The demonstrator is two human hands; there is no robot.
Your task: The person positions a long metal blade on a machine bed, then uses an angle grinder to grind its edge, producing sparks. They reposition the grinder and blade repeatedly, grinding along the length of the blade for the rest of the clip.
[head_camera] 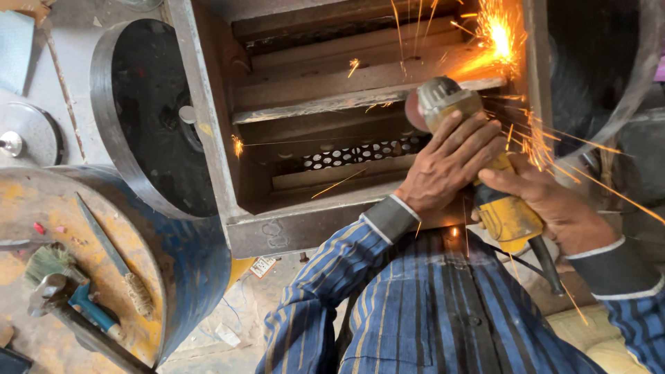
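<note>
I am gripping a yellow angle grinder with a grey metal head [485, 173] in both hands. My left hand [447, 166] is wrapping over the front of the tool, fingers curled down across the body just behind the grey head. My right hand [554, 208] is closing around the yellow rear part of the body, with the black cable end sticking out below my palm. The grinder is pointing up and away from me into a rusty open steel box frame [208, 138], and its disc is meeting a slanted steel bar [360, 100] near the frame's right wall. A burst of bright orange sparks [499, 34] is flying from that spot, and streaks are shooting down past my right wrist and across the inside of the frame. A perforated metal strip [360, 154] is lying lower inside the frame, just left of my left hand. My blue striped shirt [429, 312] is filling the bottom of the view. To the left of the frame a dark round steel disc [156, 118] is leaning beside a blue drum with a rusty yellow top [104, 277]. On the drum top a hammer with a blue handle [69, 298], a bristle brush [45, 263] and a long flat file [104, 242] are lying close together.
</note>
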